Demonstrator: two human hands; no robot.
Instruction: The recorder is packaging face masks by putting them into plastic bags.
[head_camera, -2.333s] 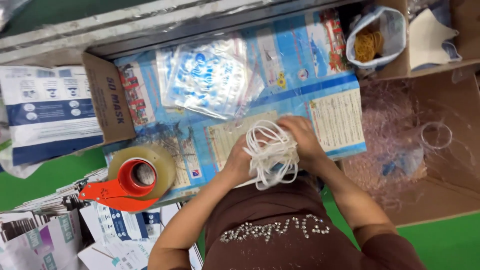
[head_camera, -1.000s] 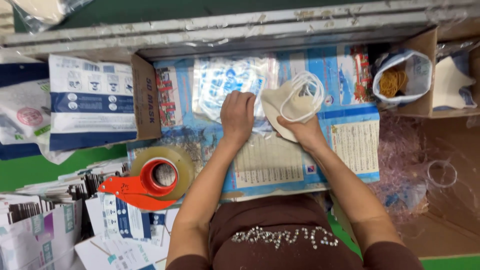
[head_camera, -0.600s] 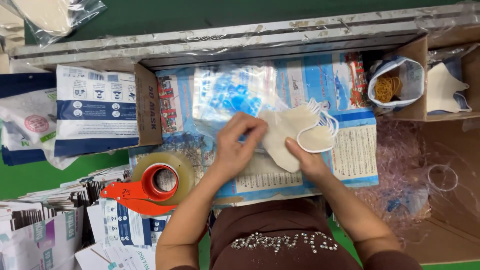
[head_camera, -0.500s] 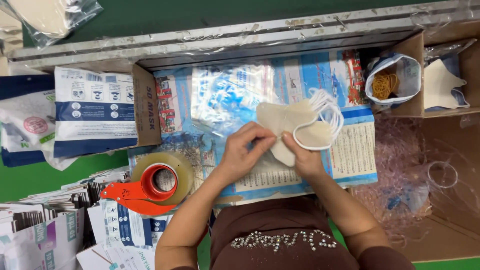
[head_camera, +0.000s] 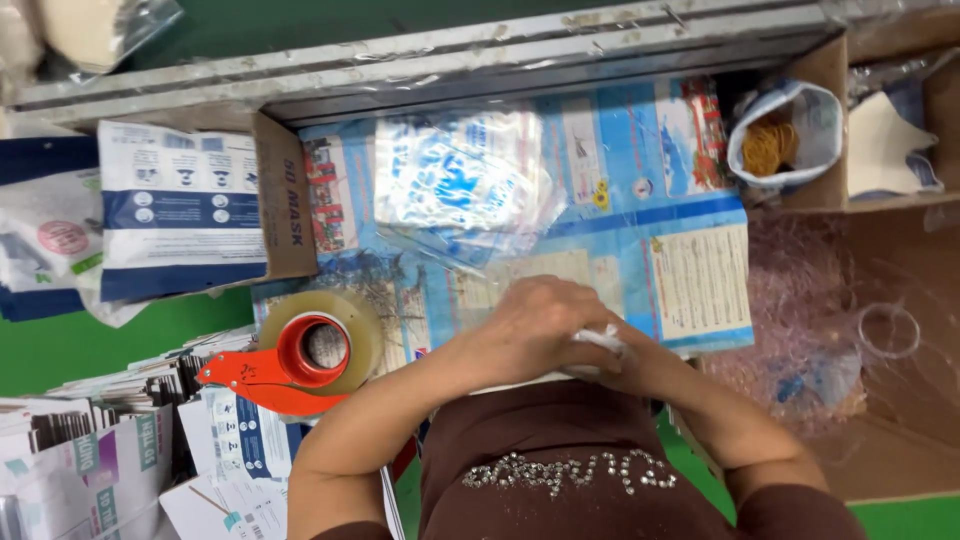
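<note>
Here, the blue printed work sheet (head_camera: 690, 290) covers the bench, with a pile of clear printed bags (head_camera: 460, 190) on its far part and a tape dispenser (head_camera: 300, 355) at its left edge. The 2 hands meet at the near edge: the left hand (head_camera: 535, 330) closes over the white face masks (head_camera: 598, 342), and the right hand (head_camera: 625, 362) grips them from below. They look soft and light, probably easy to crush; holding the folded edge seems safest.

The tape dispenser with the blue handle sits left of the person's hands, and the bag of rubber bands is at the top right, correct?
Not quite: the tape dispenser has a red handle, not blue, as the head view shows. It does sit left of the hands, and the bag of rubber bands is at the top right.
</note>
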